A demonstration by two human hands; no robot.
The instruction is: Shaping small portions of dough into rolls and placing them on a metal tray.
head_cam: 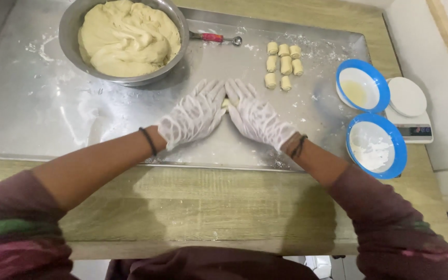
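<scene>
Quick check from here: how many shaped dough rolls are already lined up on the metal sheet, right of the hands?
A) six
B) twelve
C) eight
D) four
C: the dough rolls on the metal sheet lie in rows of three, three and two, which makes eight, apart from the piece between the left hand and right hand.

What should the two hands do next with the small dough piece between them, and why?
Probably finish rolling the dough piece and set it beside the rolled pieces: the left hand and right hand press it on the metal tray.
</scene>
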